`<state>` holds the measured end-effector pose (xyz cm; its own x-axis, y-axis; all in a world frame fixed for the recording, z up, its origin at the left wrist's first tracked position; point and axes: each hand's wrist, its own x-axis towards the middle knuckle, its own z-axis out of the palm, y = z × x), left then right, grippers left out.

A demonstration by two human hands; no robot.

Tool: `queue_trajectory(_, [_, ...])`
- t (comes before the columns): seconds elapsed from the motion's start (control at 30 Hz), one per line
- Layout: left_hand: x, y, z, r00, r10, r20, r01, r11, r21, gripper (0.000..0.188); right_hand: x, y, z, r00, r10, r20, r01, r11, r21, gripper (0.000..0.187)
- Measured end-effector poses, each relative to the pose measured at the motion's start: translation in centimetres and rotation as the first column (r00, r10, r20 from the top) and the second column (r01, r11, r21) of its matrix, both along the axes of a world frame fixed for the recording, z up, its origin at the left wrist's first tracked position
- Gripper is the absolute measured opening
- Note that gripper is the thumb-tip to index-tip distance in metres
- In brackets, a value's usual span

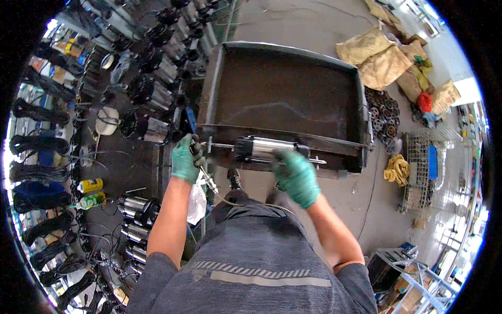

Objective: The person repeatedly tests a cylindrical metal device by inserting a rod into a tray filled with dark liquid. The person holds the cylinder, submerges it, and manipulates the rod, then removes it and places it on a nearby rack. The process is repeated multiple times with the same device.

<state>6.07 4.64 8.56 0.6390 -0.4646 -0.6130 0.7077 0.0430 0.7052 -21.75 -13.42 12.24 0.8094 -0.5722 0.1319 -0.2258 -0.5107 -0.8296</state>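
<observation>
A silver motor with black end caps point(272, 146) lies across the near edge of a dark metal tray point(361, 94), its shaft reaching out to both sides. At the shaft's left end, my left hand point(185, 160), in a green glove with dark fingertips, is closed round a metal tool with a hose point(209, 181). The tool's grip is hidden in the hand. My right hand point(296, 176), also gloved in green, is over the motor's right part. It is smeared by motion, so its fingers and any contact cannot be made out.
Rows of similar motors point(157, 131) and bundled black cables point(42, 144) fill the left side. Yellow and green cans point(91, 185) stand there. To the right are tan sacks point(379, 57), a pile of black round parts point(384, 118), a wire basket point(418, 167) and a blue-grey rack point(418, 282).
</observation>
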Motion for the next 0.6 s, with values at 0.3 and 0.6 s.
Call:
queue_trajectory(0.3, [6.2,2.2,-8.6,0.961,-0.227,-0.155,0.259,0.937,0.232,0.027,2.8,-6.2,-2.9,0.952,-0.121,-0.282,0.100,0.991,-0.088,0.021])
queue_trajectory(0.6, [6.5,0.5,-9.2,0.895,-0.381,-0.230,0.424,0.888,0.179,0.027,2.7,-6.7,-4.5,0.940,-0.204,-0.272,0.205,0.978,-0.027,0.016])
